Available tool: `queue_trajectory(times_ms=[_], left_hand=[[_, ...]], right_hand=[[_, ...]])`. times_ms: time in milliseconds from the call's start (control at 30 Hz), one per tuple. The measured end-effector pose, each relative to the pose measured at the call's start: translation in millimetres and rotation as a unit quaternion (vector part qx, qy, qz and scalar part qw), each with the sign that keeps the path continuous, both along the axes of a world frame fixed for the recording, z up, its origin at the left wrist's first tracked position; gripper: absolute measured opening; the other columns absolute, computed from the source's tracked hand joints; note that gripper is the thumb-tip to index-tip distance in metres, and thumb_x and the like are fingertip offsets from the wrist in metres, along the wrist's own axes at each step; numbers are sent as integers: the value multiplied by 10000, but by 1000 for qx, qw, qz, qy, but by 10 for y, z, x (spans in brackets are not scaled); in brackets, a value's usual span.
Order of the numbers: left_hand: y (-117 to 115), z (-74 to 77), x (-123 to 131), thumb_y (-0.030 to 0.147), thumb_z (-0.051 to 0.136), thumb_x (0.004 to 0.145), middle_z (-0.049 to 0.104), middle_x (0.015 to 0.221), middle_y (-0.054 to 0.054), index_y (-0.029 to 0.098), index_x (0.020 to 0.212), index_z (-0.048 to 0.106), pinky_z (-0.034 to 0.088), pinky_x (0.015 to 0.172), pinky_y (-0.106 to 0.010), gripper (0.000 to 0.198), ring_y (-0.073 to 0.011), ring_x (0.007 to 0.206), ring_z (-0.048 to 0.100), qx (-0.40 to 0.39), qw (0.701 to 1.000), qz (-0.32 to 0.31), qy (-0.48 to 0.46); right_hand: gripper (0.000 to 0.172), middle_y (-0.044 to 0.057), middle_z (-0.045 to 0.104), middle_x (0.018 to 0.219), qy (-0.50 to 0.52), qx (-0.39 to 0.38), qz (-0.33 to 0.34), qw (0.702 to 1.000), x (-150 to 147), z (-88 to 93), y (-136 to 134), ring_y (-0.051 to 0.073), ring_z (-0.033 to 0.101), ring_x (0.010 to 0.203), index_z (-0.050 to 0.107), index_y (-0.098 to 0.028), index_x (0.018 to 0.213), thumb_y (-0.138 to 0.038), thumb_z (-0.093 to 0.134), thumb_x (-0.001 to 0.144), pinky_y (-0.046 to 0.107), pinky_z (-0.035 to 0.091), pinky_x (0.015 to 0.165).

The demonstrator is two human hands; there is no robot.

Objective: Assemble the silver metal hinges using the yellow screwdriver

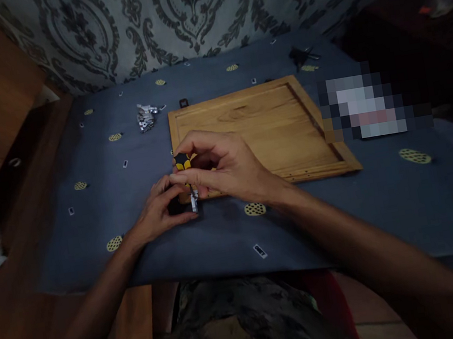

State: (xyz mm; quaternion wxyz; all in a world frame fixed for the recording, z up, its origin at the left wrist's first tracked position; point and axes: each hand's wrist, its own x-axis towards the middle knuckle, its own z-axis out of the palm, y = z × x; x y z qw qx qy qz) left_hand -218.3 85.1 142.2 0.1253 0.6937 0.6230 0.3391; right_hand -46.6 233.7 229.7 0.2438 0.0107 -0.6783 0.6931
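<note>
My right hand (pixel 225 164) is closed around the black and yellow handle of a screwdriver (pixel 183 161), held upright over the near left corner of a framed wooden panel (pixel 244 115). Below the handle, a small silver metal hinge (pixel 194 202) sits at that corner's edge. My left hand (pixel 161 205) curls around the hinge from the left, its thumb by the hinge's lower end and its fingers up near the screwdriver. The screwdriver's tip is hard to make out between the hands.
A small heap of silver hinges (pixel 146 117) lies on the blue patterned cloth (pixel 159 260), left of the panel. A small black piece (pixel 184 103) is behind the panel. Farther right are a dark object (pixel 301 57) and a pixelated item (pixel 365 107). Patterned fabric (pixel 193 14) rises behind.
</note>
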Motion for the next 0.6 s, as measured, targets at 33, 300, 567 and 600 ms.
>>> queue_trajectory(times_ms=[33, 300, 567, 600], left_hand=[[3, 3, 1, 540, 817, 872, 666, 1256, -62, 272, 1201, 720, 539, 1055, -441, 436, -283, 1208, 620, 6, 1000, -5, 0], [6, 21, 5, 509, 827, 873, 667, 1249, -54, 297, 1262, 714, 540, 1052, -442, 457, -283, 1200, 621, 4, 1000, -9, 0], [5, 55, 9, 512, 826, 874, 639, 1372, -69, 267, 1247, 705, 504, 1139, -480, 462, -303, 1308, 587, -7, 1000, -12, 3], [5, 61, 9, 516, 827, 870, 638, 1376, -69, 263, 1239, 705, 503, 1141, -484, 463, -304, 1312, 586, -10, 1000, -11, 6]], right_hand=[[396, -72, 560, 720, -2, -1, 0, 1000, 1, 0, 1, 47, 548, 510, 560, -203, 900, -494, 825, 857, 171, 468, 449], [359, -72, 563, 725, -4, -1, -4, 1000, 3, -11, -7, 42, 543, 505, 564, -202, 902, -449, 822, 867, 162, 458, 438], [357, -79, 561, 698, -11, 8, -5, 1000, 0, -12, 9, 52, 563, 506, 565, -205, 902, -448, 824, 868, 174, 472, 460], [355, -77, 564, 700, -7, 9, -6, 1000, -4, -19, 12, 53, 568, 505, 566, -203, 899, -447, 823, 871, 174, 469, 458]])
